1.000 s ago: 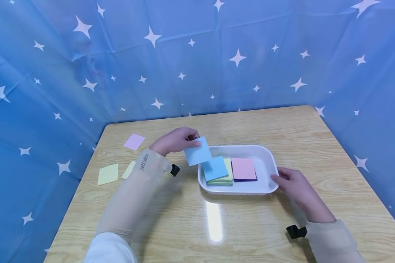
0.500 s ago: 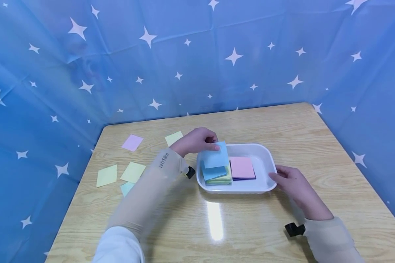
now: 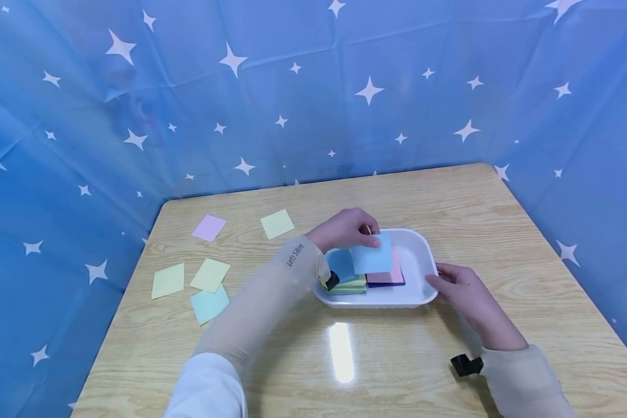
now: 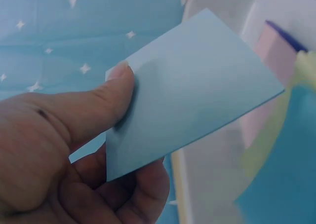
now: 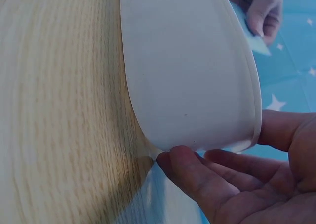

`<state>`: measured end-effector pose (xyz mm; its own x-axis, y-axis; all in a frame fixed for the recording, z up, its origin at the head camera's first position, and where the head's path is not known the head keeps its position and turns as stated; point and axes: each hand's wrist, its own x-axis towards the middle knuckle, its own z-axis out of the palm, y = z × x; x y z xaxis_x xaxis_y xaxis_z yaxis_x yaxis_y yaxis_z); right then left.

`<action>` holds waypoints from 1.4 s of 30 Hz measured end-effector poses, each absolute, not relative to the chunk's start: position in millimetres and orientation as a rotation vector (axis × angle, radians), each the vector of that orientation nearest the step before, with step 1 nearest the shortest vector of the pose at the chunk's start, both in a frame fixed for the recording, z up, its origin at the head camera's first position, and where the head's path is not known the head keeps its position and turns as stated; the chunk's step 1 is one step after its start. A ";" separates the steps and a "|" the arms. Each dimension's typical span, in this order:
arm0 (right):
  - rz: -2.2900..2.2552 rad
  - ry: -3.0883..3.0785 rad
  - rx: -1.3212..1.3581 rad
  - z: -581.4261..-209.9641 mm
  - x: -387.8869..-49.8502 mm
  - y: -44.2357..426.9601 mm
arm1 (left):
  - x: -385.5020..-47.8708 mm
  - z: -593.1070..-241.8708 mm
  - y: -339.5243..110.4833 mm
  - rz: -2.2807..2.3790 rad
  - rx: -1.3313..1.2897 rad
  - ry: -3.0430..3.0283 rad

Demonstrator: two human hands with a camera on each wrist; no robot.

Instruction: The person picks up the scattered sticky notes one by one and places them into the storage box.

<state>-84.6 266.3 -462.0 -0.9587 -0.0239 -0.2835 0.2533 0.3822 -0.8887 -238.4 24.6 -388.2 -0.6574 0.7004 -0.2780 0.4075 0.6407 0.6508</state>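
Note:
My left hand (image 3: 349, 228) pinches a light blue square note (image 3: 372, 255) between thumb and curled fingers, above the white tray (image 3: 418, 293). In the left wrist view the left hand (image 4: 94, 140) holds the blue note (image 4: 197, 86) tilted, with the thumb on its face. Below it in the tray lie a pink note (image 3: 397, 274) over a dark purple one, and to the left a darker blue note (image 3: 342, 264) over yellow and green ones. My right hand (image 3: 475, 299) grips the tray's right end; in the right wrist view the right hand (image 5: 237, 169) has fingertips against its outer wall.
Left of the tray, on the wooden table (image 3: 397, 360), lie a purple note (image 3: 209, 227), a yellow note (image 3: 277, 223), two more pale yellow notes (image 3: 168, 281) and a light aqua note (image 3: 209, 304). A blue star-patterned curtain (image 3: 292, 93) surrounds the table's back and sides.
My left hand has moved right with the light blue note, from the tray's left edge to over the pink note. More notes on the table have come into sight. The right hand keeps its grip.

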 end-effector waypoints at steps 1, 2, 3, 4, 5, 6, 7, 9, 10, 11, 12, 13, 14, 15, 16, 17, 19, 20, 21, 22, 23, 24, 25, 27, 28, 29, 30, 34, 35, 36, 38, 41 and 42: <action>-1.603 2.391 0.207 -461.9 -84.7 265.7 | -237.2 -391.3 27.4 0.743 0.871 2.340; -1.601 2.390 0.204 -461.9 -84.7 265.4 | -236.0 -394.5 29.9 0.732 0.881 2.338; -1.601 2.387 0.204 -461.9 -84.7 265.2 | -235.1 -397.7 32.2 0.720 0.887 2.334; -1.602 2.383 0.203 -462.0 -84.6 265.0 | -234.3 -400.9 34.1 0.710 0.892 2.331; -1.601 2.380 0.203 -462.2 -84.4 264.8 | -233.6 -403.8 35.8 0.705 0.897 2.327; -1.598 2.379 0.203 -462.2 -84.2 264.6 | -233.4 -406.8 37.5 0.704 0.896 2.323; -1.598 2.378 0.203 -462.3 -84.1 264.5 | -233.2 -409.5 38.9 0.700 0.898 2.322; -1.598 2.376 0.203 -462.3 -83.7 264.4 | -233.3 -413.8 41.8 0.701 0.893 2.321; -1.598 2.376 0.202 -462.2 -83.5 264.4 | -233.5 -415.5 43.2 0.702 0.889 2.322; -1.599 2.376 0.202 -462.2 -83.5 264.5 | -233.5 -416.6 44.7 0.705 0.885 2.323; -1.600 2.375 0.202 -462.1 -83.5 264.6 | -233.5 -417.3 46.1 0.708 0.880 2.325; -1.601 2.373 0.202 -462.0 -83.5 264.7 | -233.3 -417.7 47.6 0.709 0.879 2.327; -1.603 2.372 0.204 -461.9 -83.4 264.7 | -233.0 -417.9 49.3 0.712 0.875 2.328; -1.604 2.372 0.204 -461.7 -83.5 264.8 | -232.8 -418.3 50.8 0.712 0.871 2.330; -1.603 2.373 0.204 -461.6 -83.5 264.8 | -232.6 -419.0 52.6 0.710 0.868 2.333; -1.603 2.374 0.204 -461.6 -83.5 264.8 | -232.5 -419.9 54.4 0.706 0.864 2.337; -1.602 2.377 0.204 -461.5 -83.6 264.7 | -232.0 -422.2 57.6 0.688 0.860 2.348; -1.601 2.380 0.202 -461.6 -83.7 264.7 | -231.8 -423.5 59.1 0.674 0.860 2.356; -1.600 2.383 0.201 -461.7 -83.9 264.8 | -231.9 -425.3 60.3 0.659 0.864 2.363; -1.601 2.383 0.200 -461.9 -84.0 264.9 | -231.6 -426.7 61.6 0.645 0.863 2.370; -1.605 2.383 0.200 -462.0 -84.1 265.0 | -231.4 -428.2 62.4 0.630 0.861 2.377; -1.607 2.382 0.200 -462.1 -84.2 265.0 | -231.0 -429.3 63.0 0.613 0.858 2.385; -1.613 2.380 0.196 -462.4 -84.3 265.1 | -230.7 -430.3 63.5 0.598 0.853 2.392; -1.622 2.376 0.191 -462.8 -84.3 265.1 | -230.4 -432.9 63.8 0.572 0.839 2.408; -1.624 2.376 0.188 -463.0 -84.4 265.4 | -230.1 -433.8 63.8 0.562 0.833 2.416; -1.625 2.376 0.187 -463.1 -84.5 265.5 | -230.2 -435.0 63.6 0.552 0.835 2.423; -1.626 2.376 0.185 -463.3 -84.6 265.6 | -229.9 -435.4 63.4 0.546 0.834 2.429; -1.620 2.376 0.188 -463.5 -85.0 266.2 | -229.8 -436.6 63.1 0.532 0.849 2.439; -1.620 2.375 0.191 -463.7 -85.0 266.1 | -229.3 -435.9 63.0 0.522 0.853 2.441; -1.621 2.375 0.189 -464.0 -85.0 266.1 | -228.7 -435.1 63.0 0.510 0.854 2.443; -1.618 2.379 0.188 -464.5 -85.2 266.3 | -227.3 -433.5 62.8 0.479 0.859 2.451; -1.624 2.388 0.187 -465.2 -84.8 266.3 | -224.8 -430.6 62.1 0.425 0.861 2.462; -1.625 2.391 0.187 -465.2 -84.5 266.3 | -224.2 -429.9 61.8 0.413 0.858 2.464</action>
